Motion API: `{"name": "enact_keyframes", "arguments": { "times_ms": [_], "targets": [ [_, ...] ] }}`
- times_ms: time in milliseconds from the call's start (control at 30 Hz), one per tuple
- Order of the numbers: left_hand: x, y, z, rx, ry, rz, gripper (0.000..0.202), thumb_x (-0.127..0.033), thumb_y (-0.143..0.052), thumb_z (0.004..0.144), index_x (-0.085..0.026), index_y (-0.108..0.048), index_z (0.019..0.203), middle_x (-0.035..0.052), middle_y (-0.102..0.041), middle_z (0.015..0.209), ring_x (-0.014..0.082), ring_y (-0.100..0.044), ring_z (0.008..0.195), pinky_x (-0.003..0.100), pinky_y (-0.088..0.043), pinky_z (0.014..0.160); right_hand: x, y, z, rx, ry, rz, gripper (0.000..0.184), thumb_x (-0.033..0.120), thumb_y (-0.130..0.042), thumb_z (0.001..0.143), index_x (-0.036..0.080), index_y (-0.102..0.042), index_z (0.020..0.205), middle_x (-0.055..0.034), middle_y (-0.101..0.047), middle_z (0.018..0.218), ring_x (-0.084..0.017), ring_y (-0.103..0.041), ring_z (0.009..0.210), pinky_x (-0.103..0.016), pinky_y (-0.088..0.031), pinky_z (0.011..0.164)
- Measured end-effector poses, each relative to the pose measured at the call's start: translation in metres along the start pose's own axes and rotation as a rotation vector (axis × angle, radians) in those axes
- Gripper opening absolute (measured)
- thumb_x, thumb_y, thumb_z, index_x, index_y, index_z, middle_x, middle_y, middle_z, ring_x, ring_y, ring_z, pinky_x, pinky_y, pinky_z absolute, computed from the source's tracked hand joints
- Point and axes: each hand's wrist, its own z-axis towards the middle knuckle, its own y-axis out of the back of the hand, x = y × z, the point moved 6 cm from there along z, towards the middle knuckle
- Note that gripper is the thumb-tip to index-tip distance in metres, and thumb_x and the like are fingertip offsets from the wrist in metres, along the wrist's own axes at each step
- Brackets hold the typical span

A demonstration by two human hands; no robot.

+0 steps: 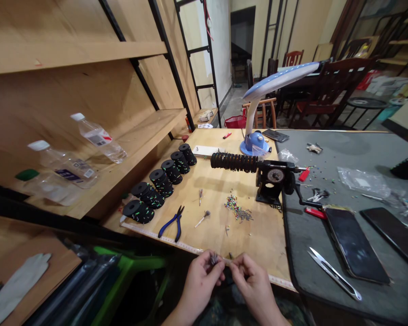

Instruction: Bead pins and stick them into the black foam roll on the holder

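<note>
My left hand [201, 280] and my right hand [253, 281] meet at the near edge of the wooden table [258, 235], fingers pinched together. The left holds a small bunch of thin dark pieces [213, 259]. What the right hand pinches is too small to name. Ahead on the table lie a pile of small coloured bits [237, 209], two little tufted pieces [203, 218] and blue-handled pliers [172, 222]. Further back stands a black hand-crank winder [274, 181] with a loaded black rod [234, 161].
Several black spools [161, 183] line the left edge. A blue desk lamp [258, 136] stands behind. On the grey mat [360, 290] lie thread snips [333, 273], two phones [355, 244], plastic bags. Water bottles [100, 138] rest on the left shelf. A grey glove [17, 285] lies bottom left.
</note>
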Motion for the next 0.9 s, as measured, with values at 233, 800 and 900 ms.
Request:
{"name": "enact_keyframes", "arguments": {
  "times_ms": [233,800,900],
  "targets": [
    [0.003,0.002,-0.003,-0.007,-0.097,0.126,0.026,-0.039,-0.069,0.075,-0.015,-0.060,0.069,0.0010,-0.060,0.061,0.0137,-0.056,0.057,0.021,-0.044,0.053,-0.002,-0.006,0.002,0.081,-0.101,0.138,0.040,0.057,-0.056,0.080,0.017,-0.060,0.075,0.0071,-0.042,0.049,-0.009,-0.036,0.042,-0.021,-0.027,0.042],
    [-0.011,-0.005,-0.008,-0.004,-0.256,0.364,0.015,-0.027,-0.063,0.079,-0.016,-0.069,0.072,0.0060,-0.068,0.069,0.0189,-0.061,0.064,0.023,-0.045,0.059,-0.008,-0.014,0.003,0.111,-0.264,0.387,0.033,0.050,-0.065,0.071,0.021,-0.049,0.071,0.0151,-0.031,0.037,-0.004,-0.023,0.030,-0.016,-0.019,0.033],
    [-0.014,-0.009,-0.008,0.009,-0.267,0.411,0.015,-0.024,-0.060,0.081,-0.016,-0.067,0.071,0.0052,-0.067,0.068,0.0179,-0.060,0.062,0.022,-0.044,0.058,-0.011,-0.014,0.003,0.084,-0.305,0.439,0.032,0.047,-0.066,0.069,0.021,-0.048,0.070,0.0154,-0.031,0.034,-0.004,-0.022,0.028,-0.016,-0.015,0.032]
  ]
}}
